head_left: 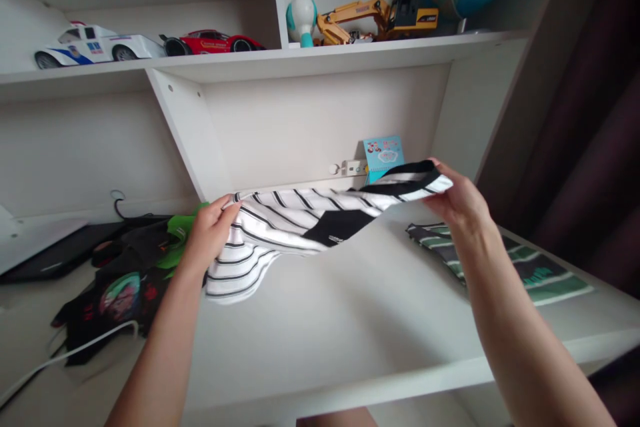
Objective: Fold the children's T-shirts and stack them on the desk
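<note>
The left hand (213, 235) and right hand (456, 203) grip opposite edges of a black-and-white striped shirt (270, 233), fingers closed on the cloth, holding it sagging just above a white desk (320, 340). A green-striped garment (493, 260) lies flat just beside the right hand; a dark printed garment (117, 287) lies beside the left.

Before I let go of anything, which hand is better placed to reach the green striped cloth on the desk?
Probably your right hand: it grips the white striped shirt close to the green striped cloth, while your left hand holds the shirt's other end, farther away.
</note>
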The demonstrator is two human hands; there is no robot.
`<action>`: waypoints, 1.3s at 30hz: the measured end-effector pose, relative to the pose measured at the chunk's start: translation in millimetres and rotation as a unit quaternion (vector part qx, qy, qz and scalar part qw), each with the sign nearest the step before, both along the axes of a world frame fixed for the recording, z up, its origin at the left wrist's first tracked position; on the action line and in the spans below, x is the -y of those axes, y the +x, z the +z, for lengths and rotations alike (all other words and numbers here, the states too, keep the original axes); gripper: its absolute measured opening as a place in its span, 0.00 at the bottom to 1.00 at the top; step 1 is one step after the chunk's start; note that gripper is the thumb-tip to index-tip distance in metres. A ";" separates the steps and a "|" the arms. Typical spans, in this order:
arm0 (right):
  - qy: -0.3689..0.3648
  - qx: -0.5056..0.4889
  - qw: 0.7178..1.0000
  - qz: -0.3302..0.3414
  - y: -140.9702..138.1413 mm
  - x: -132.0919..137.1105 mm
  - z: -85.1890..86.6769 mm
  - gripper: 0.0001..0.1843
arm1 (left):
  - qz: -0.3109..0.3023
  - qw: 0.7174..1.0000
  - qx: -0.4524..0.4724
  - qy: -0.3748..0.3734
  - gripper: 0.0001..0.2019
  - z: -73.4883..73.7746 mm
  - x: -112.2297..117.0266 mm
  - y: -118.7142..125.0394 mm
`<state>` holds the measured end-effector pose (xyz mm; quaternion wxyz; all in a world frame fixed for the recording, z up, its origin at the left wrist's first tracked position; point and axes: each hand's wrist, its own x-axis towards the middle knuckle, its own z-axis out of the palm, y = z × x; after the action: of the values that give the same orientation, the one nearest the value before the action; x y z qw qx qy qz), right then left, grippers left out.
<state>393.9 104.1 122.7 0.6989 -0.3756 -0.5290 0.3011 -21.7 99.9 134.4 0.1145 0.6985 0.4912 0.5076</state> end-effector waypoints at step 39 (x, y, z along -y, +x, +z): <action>-0.049 0.537 0.841 0.039 -54.4 134.8 -52.5 0.16 | -0.050 0.917 -0.360 -0.166 0.17 -92.8 55.3 6.6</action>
<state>339.5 -30.7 70.1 0.2738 -0.4915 -0.8200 0.1053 -15.0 44.6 41.6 0.0695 0.8285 0.5410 0.1269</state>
